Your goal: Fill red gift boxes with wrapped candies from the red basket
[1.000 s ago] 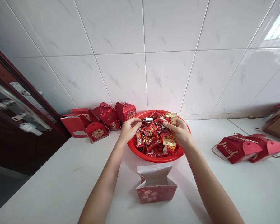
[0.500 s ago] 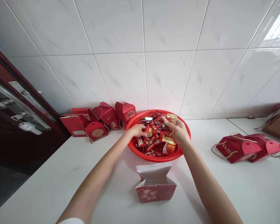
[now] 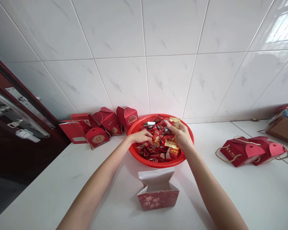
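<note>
A red plastic basket [image 3: 161,164] holds a heap of wrapped candies [image 3: 156,156], most in red wrappers and some in gold. On the left side of the heap, my left hand [image 3: 142,136] has its fingers curled down onto a red-and-gold wrapped candy [image 3: 157,140]. My right hand [image 3: 183,135] is over the right side, thumb and fingers closed around the edge of a gold candy packet [image 3: 174,122]; its fingertips are partly hidden. In front of the basket stands a red paper box [image 3: 158,200] with its top open, showing a white inside.
Several red gift boxes [image 3: 108,120] stand by the wall at left, beside flat red cardboard [image 3: 73,131]. Two closed red boxes with rope handles [image 3: 244,152] lie at right. A brown carton [image 3: 282,129] is at the far right, a dark door [image 3: 21,127] at left. Tiled wall behind.
My left hand has shifted slightly over the candies, its fingers now bent onto one. Some candies beneath have moved. The right hand stays at the gold packet. The view has shifted slightly.
</note>
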Action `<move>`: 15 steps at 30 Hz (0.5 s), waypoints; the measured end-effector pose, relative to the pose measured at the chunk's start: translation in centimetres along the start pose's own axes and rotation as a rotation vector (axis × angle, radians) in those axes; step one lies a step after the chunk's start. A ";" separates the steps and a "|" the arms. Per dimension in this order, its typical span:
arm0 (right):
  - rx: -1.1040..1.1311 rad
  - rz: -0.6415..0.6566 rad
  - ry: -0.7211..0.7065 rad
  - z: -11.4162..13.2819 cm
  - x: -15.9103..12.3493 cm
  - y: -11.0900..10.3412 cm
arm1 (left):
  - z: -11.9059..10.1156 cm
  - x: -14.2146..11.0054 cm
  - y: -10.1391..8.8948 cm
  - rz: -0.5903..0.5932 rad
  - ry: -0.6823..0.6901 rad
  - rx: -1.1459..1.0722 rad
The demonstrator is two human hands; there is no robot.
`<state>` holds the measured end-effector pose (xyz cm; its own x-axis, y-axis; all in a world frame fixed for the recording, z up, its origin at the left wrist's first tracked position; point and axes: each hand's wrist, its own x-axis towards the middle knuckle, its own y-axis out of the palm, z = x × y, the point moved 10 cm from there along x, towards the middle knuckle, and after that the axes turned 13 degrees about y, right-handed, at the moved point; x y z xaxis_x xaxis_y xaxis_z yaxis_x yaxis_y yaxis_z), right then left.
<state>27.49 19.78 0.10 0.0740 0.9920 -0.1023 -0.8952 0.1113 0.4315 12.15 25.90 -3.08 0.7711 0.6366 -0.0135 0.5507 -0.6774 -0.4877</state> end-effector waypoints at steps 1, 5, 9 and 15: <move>0.002 0.001 -0.006 0.0 0.0 0.0 | -0.1 0.0 0.1 0.004 -0.005 -0.010; 0.018 0.018 -0.004 -0.1 0.1 0.1 | 0.2 0.0 0.7 0.024 -0.041 -0.056; 0.037 0.008 -0.007 0.0 0.0 0.2 | 1.0 -0.1 1.1 0.041 -0.096 -0.021; 0.044 -0.013 -0.007 0.1 0.1 0.1 | 0.6 0.4 1.7 0.191 -0.131 0.118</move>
<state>27.45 19.85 0.19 0.0884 0.9909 -0.1019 -0.8741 0.1263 0.4691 13.22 25.25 -4.47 0.8051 0.5490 -0.2246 0.3524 -0.7472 -0.5634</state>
